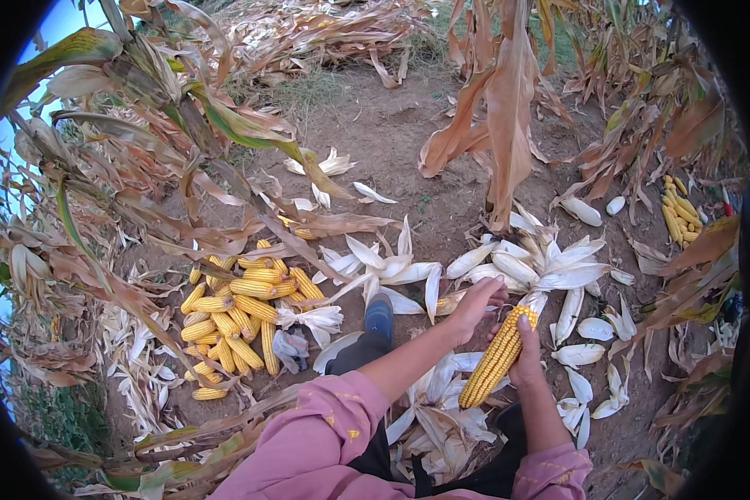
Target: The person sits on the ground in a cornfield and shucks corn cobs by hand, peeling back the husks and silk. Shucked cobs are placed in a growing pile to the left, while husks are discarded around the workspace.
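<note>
My right hand (pixel 526 359) is shut around a bare yellow ear of corn (pixel 497 359), its thumb along the upper side. The ear tilts, with one end towards my lap. Pale husk (pixel 535 301) shows at its far end; whether it is still attached is unclear. My left hand (pixel 473 310) is beside that end, fingers bent and partly hidden, so I cannot see whether they grip anything. Just beyond both hands, dry husks (pixel 565 269) and several husk-covered ears (pixel 515 269) lie at the foot of a corn stalk.
A heap of husked ears (pixel 244 312) lies on the soil to the left, with a crumpled plastic bag (pixel 290 350) beside it. A leaning dry stalk (pixel 225 169) crosses the left side. Another pile of ears (pixel 681 212) lies far right. Loose husks (pixel 437 425) spread between my legs.
</note>
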### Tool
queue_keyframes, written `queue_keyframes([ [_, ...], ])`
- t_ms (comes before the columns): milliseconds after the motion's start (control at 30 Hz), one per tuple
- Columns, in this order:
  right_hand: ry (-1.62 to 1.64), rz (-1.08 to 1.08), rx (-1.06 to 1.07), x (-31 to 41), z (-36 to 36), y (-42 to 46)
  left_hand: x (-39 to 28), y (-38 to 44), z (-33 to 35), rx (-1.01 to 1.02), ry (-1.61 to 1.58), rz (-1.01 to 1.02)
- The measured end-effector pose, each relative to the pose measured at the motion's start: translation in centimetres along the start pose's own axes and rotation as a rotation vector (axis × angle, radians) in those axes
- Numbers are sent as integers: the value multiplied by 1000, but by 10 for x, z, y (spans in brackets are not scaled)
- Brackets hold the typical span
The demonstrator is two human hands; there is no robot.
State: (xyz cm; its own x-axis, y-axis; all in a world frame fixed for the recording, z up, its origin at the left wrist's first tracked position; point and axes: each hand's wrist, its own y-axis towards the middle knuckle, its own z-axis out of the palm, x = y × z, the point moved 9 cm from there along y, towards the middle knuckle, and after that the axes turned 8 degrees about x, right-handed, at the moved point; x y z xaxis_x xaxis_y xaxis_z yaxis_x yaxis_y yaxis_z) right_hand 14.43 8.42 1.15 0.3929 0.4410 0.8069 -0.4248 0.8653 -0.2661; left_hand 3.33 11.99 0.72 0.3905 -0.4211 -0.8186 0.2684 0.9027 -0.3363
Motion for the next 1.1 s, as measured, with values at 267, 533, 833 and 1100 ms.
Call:
queue_keyframes([
  [267,71,-241,-99,30,-28,3,28,-9,57,293,239,-11],
  [533,61,-308,-141,58,-30,-1,27,-22,78,392,394,127],
  [833,-285,-220,-47,52,-24,3,8,-6,46,137,-28,66],
  [1100,-263,-47,0,41,-12,2,-13,4,18,67,-234,104],
])
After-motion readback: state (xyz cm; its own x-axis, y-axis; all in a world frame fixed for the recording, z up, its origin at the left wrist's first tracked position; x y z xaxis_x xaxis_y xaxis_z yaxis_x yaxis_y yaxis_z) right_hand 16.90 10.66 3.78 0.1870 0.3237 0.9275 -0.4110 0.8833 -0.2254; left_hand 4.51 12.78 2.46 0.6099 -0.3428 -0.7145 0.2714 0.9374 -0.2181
